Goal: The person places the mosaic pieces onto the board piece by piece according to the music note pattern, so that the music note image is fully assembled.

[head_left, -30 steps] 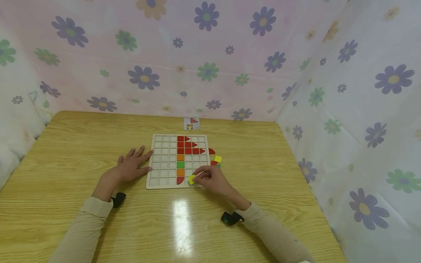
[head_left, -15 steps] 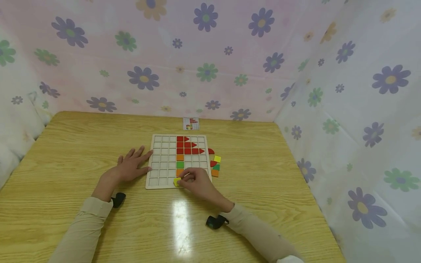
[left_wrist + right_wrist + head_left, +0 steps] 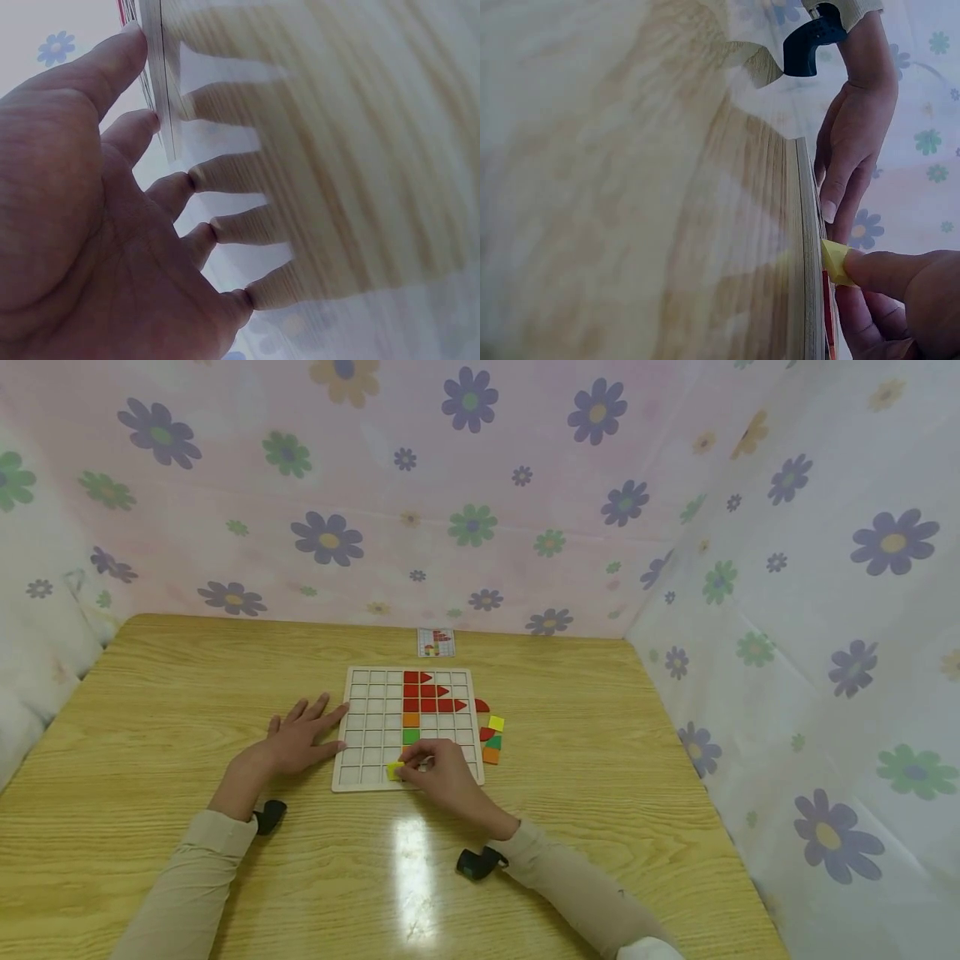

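Note:
A pale wooden grid board [image 3: 367,727] lies on the table with red, orange and green pieces set in its cells. My right hand [image 3: 446,777] pinches a yellow square tile [image 3: 393,771] between thumb and fingers, low over the bottom row. In the right wrist view the yellow tile [image 3: 835,260] stands tilted at the board's face, beside a red piece [image 3: 827,307]. My left hand [image 3: 300,739] is spread flat, its thumb and index fingertip at the board's left edge. The left wrist view shows these fingers [image 3: 127,135] against the board's side [image 3: 154,67].
Right of the board lie loose pieces: a yellow square [image 3: 497,723], a green piece [image 3: 492,742], an orange square [image 3: 491,756] and red rounded pieces [image 3: 482,705]. A small pattern card [image 3: 437,642] lies behind the board. Flowered cloth [image 3: 472,527] surrounds the table [image 3: 585,718].
My right hand has moved left along the board's bottom row with the yellow tile, past the red rounded piece there, which it now covers. The left hand has stayed put.

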Tool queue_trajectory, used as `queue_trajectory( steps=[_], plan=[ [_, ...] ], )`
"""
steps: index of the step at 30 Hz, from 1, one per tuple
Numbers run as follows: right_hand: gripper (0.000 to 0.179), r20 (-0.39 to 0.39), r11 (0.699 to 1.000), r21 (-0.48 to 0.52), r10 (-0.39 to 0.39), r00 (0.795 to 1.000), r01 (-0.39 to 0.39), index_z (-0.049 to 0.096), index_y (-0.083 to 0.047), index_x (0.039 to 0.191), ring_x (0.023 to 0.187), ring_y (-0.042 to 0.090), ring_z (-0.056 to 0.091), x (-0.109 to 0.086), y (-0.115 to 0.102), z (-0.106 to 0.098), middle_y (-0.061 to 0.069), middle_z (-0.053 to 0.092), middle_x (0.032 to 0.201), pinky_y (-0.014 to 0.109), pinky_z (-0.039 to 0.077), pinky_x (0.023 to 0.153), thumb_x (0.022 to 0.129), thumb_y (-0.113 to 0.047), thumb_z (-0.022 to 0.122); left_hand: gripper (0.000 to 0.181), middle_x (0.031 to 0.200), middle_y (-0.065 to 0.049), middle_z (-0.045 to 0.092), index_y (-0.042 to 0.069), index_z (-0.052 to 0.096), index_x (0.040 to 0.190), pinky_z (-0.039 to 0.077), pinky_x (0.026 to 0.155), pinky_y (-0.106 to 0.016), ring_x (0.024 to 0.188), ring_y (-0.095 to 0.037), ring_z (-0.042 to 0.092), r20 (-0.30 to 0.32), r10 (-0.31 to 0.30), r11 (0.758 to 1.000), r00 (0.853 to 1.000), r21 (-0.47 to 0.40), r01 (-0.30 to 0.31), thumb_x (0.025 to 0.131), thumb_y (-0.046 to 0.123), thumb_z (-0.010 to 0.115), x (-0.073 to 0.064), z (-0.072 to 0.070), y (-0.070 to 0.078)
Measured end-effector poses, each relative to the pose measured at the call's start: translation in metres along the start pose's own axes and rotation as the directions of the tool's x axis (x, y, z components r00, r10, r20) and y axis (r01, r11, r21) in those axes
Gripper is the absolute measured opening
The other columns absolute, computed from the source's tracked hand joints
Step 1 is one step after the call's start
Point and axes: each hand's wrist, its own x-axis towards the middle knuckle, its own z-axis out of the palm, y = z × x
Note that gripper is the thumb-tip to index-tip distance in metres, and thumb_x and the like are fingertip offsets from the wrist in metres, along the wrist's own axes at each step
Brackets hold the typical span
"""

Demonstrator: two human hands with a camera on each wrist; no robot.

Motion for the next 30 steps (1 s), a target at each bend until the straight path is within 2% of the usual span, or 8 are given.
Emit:
queue_trajectory(
  steps=[12,18,23,30],
  plan=[
    [0.007,0.015,0.999,-0.049,0.019,1.000,-0.018,0.076,-0.012,0.089,0.071,0.003,0.059,0.005,0.001,0.004,-0.006,0.070,0.079,0.019,0.044,0.063,0.089,-0.017,0.081,0.069,0.166,-0.031,0.009,0.008,0.030,0.161,0.005,0.107,-0.083,0.148,-0.061,0.002,-0.003,-0.008,1.000,1.000,0.012,0.008,0.104,0.040,0.056,0.001,0.000,0.002],
    [0.007,0.020,0.998,-0.067,0.021,1.000,-0.019,0.077,-0.012,0.089,0.069,0.003,0.057,0.005,0.001,0.005,-0.007,0.068,0.077,0.018,0.043,0.061,0.089,-0.017,0.081,0.070,0.166,-0.031,0.010,0.009,0.031,0.160,0.003,0.106,-0.083,0.148,-0.061,0.002,-0.018,0.002,1.000,1.000,-0.017,-0.002,0.103,0.040,0.058,0.000,0.002,-0.001],
    [0.007,0.023,0.997,-0.074,0.020,1.000,-0.018,0.077,-0.011,0.090,0.069,0.003,0.057,0.005,0.002,0.005,-0.007,0.068,0.078,0.018,0.044,0.062,0.088,-0.016,0.082,0.071,0.167,-0.029,0.008,0.012,0.029,0.161,0.002,0.107,-0.083,0.149,-0.059,0.001,-0.019,-0.001,1.000,1.000,-0.005,0.001,0.103,0.043,0.056,0.003,0.006,-0.006],
    [0.005,0.033,0.996,-0.085,0.022,0.999,-0.019,0.078,-0.012,0.090,0.070,0.002,0.057,0.006,0.003,0.005,-0.008,0.068,0.078,0.018,0.045,0.063,0.089,-0.017,0.081,0.081,0.168,-0.028,0.005,0.015,0.026,0.163,0.000,0.107,-0.083,0.150,-0.059,-0.001,-0.011,-0.001,1.000,1.000,0.010,0.001,0.101,0.062,0.048,0.005,0.010,-0.014]
  ],
)
